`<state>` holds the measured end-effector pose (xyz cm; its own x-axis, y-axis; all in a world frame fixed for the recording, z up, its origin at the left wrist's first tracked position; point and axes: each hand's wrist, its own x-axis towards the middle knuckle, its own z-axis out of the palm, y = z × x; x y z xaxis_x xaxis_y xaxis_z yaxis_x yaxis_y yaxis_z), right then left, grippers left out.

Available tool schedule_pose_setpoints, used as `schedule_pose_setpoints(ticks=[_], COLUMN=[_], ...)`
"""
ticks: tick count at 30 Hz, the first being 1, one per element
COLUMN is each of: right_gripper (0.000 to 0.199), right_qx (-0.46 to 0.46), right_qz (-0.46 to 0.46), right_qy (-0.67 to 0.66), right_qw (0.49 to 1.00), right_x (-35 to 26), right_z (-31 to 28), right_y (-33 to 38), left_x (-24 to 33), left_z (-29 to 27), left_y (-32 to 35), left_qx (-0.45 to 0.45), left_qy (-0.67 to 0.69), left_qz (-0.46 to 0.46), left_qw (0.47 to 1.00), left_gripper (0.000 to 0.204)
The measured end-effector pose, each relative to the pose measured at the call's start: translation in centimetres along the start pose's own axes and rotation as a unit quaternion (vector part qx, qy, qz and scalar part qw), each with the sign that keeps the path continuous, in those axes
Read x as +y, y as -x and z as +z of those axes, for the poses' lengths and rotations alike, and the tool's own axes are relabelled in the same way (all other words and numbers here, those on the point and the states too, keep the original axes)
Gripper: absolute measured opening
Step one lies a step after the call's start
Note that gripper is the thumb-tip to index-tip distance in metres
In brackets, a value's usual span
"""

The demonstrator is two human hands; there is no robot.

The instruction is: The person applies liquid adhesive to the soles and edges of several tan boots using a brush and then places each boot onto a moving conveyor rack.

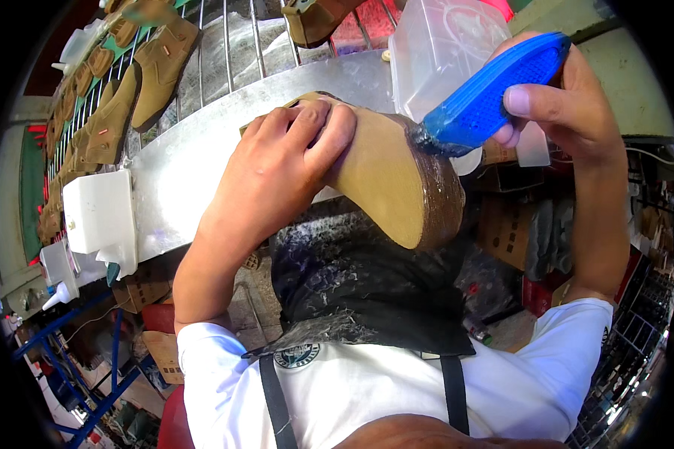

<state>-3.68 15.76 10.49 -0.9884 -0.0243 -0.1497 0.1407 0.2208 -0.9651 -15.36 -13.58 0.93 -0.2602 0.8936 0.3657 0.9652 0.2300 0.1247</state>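
Observation:
My left hand (277,161) grips a tan suede shoe (378,168) around its upper part, its toe pointing down toward my apron. The shoe's lower edge on the right is dark brown and glossy, as if wet. In my right hand (580,112) is a blue-handled brush (494,93), pinched between thumb and fingers. Its dark, wet-looking tip touches the shoe where the tan upper meets the brown edge. My right fingers are partly hidden behind the blue handle.
A pale metal ledge (172,198) runs across in front of me. On it stand a translucent plastic container (442,52) and a white box (97,209). Beyond it, several tan shoes (165,67) lie on a metal-bar rack (228,45). A cardboard box (505,232) sits below right.

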Motion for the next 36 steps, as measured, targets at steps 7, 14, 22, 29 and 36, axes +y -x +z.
schedule_pose_setpoints(ticks=[7, 14, 22, 29, 36], right_gripper=[0.037, 0.040, 0.027, 0.025, 0.023], right_qx=[-0.051, -0.038, -0.020, 0.094, 0.098], right_qz=[0.019, -0.022, -0.211, -0.256, -0.269], right_qy=[0.017, 0.069, 0.297, 0.437, 0.447], right_qw=[0.998, 0.997, 0.931, 0.857, 0.847], right_x=[-2.2, -3.5, -4.7, -4.9, -4.7], right_z=[0.4, 1.0, 2.0, 4.8, 5.3], right_y=[0.6, 2.6, 4.3, 5.4, 5.9], left_x=[0.0, 0.0, -0.8, -1.9, -2.8], left_z=[0.1, -0.4, -0.7, -1.1, -1.2], left_y=[-0.2, -0.9, -1.6, -2.3, -3.5], left_qx=[-0.003, -0.008, -0.024, -0.053, -0.061], left_qy=[-0.005, 0.001, 0.017, 0.035, 0.070], left_qz=[0.012, 0.004, -0.009, -0.029, -0.042], left_qw=[1.000, 1.000, 1.000, 0.998, 0.995], left_gripper=[0.051, 0.050, 0.059, 0.070, 0.069])
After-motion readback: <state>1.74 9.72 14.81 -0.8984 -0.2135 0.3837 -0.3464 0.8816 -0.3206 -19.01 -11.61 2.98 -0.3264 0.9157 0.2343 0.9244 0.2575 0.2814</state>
